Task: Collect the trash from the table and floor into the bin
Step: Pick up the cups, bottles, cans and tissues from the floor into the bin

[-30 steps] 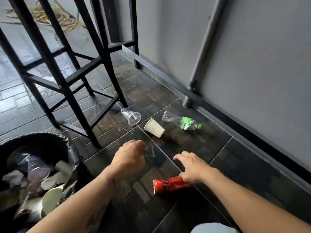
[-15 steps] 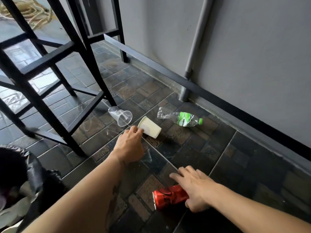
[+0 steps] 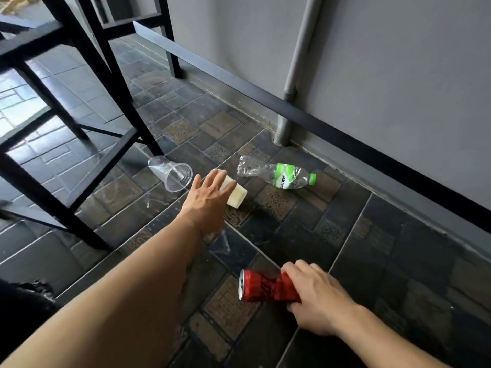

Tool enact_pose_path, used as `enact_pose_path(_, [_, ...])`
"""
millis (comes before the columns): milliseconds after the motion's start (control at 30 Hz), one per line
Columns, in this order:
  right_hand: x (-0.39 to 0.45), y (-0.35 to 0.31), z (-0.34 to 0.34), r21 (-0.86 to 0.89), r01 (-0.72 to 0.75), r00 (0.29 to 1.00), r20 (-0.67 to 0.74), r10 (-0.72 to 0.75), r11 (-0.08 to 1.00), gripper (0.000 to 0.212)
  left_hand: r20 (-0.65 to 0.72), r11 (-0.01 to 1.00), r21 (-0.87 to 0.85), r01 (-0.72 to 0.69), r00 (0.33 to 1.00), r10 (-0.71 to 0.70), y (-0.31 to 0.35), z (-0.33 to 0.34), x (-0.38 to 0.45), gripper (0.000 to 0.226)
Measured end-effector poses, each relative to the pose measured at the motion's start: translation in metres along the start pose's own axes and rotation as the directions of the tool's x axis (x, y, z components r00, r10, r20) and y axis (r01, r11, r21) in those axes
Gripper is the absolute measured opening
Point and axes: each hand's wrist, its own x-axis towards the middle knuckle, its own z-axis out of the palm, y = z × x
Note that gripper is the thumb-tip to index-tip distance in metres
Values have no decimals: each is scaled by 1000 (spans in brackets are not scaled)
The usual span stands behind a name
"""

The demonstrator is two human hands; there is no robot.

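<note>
On the tiled floor lies a cream paper cup (image 3: 237, 195) on its side. My left hand (image 3: 206, 199) reaches over it, fingers spread and laid on its top, thumb hidden. A clear plastic cup (image 3: 172, 174) lies on its side just left of that hand. To the right of the paper cup lies a crushed clear bottle (image 3: 281, 176) with a green label and cap. Nearer to me, my right hand (image 3: 316, 298) is wrapped around the end of a crushed red can (image 3: 259, 286). Only the black bag edge of the bin (image 3: 24, 296) shows at the lower left.
Black metal frame legs (image 3: 117, 83) stand on the left, one foot close to the clear cup. A grey pipe (image 3: 295, 75) runs down the grey wall to the floor behind the bottle. A black skirting strip (image 3: 345, 134) lines the wall.
My left hand has moved forward from the open floor onto the paper cup. My right hand has closed around the red can. The view has shifted, so most of the bin has left the frame.
</note>
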Motion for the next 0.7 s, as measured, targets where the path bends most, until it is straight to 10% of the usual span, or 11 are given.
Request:
enact_pose_path(267, [-15, 25, -40, -77, -207, 903, -399, 160, 975, 67, -45, 985, 142, 100, 995, -94, 19, 11, -11, 112])
enact_pose_path(500, [-17, 12, -57, -291, -124, 894, -447, -20, 949, 74, -66, 992, 115, 52, 997, -45, 9, 9, -19, 75])
enact_pose_path(700, [-7, -2, -73, -405, 6, 879, -433, -198, 914, 75, -43, 944, -181, 276, 957, -288, 7, -14, -39, 55])
